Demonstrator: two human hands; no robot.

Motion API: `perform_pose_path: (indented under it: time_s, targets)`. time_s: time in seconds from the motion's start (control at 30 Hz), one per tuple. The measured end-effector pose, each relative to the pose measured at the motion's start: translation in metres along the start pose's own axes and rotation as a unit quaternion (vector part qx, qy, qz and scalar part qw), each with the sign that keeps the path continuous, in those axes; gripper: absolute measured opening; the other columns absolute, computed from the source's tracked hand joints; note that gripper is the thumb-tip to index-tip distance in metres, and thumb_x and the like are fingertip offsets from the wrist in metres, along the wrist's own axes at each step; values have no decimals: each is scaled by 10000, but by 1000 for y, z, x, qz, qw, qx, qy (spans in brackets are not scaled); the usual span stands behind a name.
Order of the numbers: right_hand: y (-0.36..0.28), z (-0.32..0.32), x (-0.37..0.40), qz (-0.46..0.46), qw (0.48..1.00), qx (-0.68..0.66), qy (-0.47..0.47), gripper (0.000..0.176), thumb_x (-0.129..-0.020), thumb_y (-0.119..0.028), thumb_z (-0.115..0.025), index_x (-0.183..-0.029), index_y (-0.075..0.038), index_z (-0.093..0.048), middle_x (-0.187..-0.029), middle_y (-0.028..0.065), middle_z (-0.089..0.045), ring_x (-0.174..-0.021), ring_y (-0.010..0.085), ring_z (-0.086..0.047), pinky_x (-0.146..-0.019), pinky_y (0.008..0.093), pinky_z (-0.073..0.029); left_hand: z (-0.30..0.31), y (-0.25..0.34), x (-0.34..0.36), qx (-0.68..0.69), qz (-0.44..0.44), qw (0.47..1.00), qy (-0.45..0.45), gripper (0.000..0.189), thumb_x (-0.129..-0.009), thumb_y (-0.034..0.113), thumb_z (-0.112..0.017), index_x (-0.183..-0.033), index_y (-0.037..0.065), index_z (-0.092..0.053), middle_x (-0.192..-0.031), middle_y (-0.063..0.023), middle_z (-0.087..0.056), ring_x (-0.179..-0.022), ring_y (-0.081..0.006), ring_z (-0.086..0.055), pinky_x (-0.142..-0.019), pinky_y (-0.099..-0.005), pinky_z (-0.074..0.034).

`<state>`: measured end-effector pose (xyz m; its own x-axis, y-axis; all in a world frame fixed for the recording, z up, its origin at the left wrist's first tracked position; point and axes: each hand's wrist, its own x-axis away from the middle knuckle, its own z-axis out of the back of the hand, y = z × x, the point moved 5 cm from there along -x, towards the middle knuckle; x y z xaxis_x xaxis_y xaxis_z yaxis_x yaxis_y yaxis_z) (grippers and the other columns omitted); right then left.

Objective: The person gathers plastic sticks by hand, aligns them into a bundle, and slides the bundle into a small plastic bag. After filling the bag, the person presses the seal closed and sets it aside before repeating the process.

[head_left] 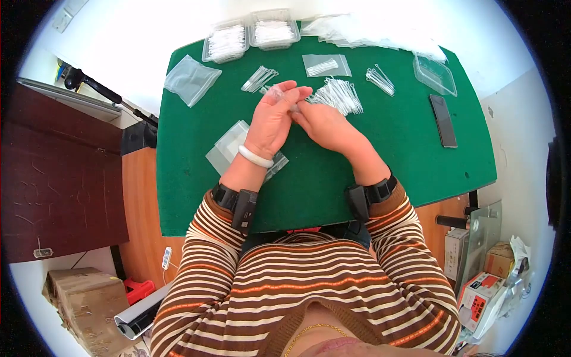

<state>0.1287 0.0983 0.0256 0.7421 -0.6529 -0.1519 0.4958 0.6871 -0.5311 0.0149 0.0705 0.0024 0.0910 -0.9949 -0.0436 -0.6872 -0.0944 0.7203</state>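
My left hand and my right hand meet over the middle of the green table. Both are closed on a small clear plastic bag, mostly hidden by the fingers. Just right of them lies a loose pile of white sticks with looped ends. A smaller bunch of these sticks is up and left of my left hand, another bunch further right. Behind the pile, more sticks lie on a flat clear bag. Flat clear bags extend under my left wrist.
Two clear tubs of white sticks stand at the back, beside a heap of clear bags. An empty clear tray and a phone lie right. Another clear bag lies back left.
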Motion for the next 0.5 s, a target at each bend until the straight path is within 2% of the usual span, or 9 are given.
perform_pose_path:
  time_s: [0.03,0.1,0.13,0.17,0.27,0.37,0.43,0.47,0.5]
  targets:
    - [0,2,0,-2,1000,1,2,304,-988,-319,-501,-973,-25,-576,-841,182,-683,-821,386,-666,-696,493,-506,-7,3,3,-41,-10,999,1,243,-1020,208,-522,-1157,12,-573,-1197,-171,-632,-1114,-260,-607,-1012,-376,-463]
    - [2,1,-2,-28,986,-153,-52,307,-1008,-301,-452,-972,-18,-566,-830,196,-676,-780,367,-665,-675,465,-505,-13,6,6,-82,-20,996,-1,247,-1021,210,-521,-1159,14,-578,-1199,-164,-633,-1101,-246,-611,-1004,-365,-466]
    - [1,0,-3,-40,969,-229,-79,311,-1018,-292,-428,-972,-15,-561,-824,203,-673,-760,358,-665,-664,451,-504,-13,5,8,-100,3,995,-1,245,-1023,209,-518,-1158,15,-582,-1184,-143,-636,-1076,-225,-610,-987,-348,-467]
    - [2,0,-4,-39,970,-229,-78,311,-1018,-292,-428,-972,-15,-561,-824,203,-673,-760,358,-665,-664,451,-504,-13,5,9,-117,24,993,0,243,-1026,209,-514,-1157,17,-585,-1170,-123,-640,-1052,-204,-608,-970,-330,-469]
    - [6,-3,-4,-21,960,-267,-80,202,-972,-178,-528,-1022,9,-587,-747,92,-611,-632,188,-548,-597,335,-451,-15,5,12,-178,20,984,-4,242,-1030,213,-510,-1152,20,-589,-1138,-83,-642,-1001,-165,-600,-928,-300,-471]
    - [5,22,4,18,985,-168,-15,198,-953,-161,-552,-1022,10,-622,-753,71,-612,-643,158,-540,-602,316,-452,-18,2,10,-263,-27,964,-14,244,-1033,223,-509,-1145,23,-590,-1102,-47,-639,-950,-130,-588,-879,-274,-472]
    - [6,34,7,37,992,-118,15,197,-943,-153,-563,-1023,11,-639,-756,61,-613,-648,143,-535,-604,306,-452,-14,1,4,-315,-122,941,-7,238,-1028,225,-517,-1124,18,-587,-1024,-48,-638,-898,-138,-587,-816,-287,-485]
    - [13,40,7,-5,991,-126,43,199,-935,-145,-571,-1029,10,-652,-762,59,-619,-656,135,-537,-606,301,-451,-11,1,4,-340,-169,925,-4,237,-1026,226,-521,-1114,16,-585,-985,-48,-638,-872,-143,-587,-785,-294,-491]
    - [20,46,6,-47,987,-133,72,201,-926,-137,-579,-1035,10,-664,-768,58,-625,-663,128,-539,-608,296,-449,-7,-2,3,-339,-169,925,-4,237,-1026,226,-521,-1114,16,-585,-985,-48,-638,-872,-143,-587,-785,-294,-491]
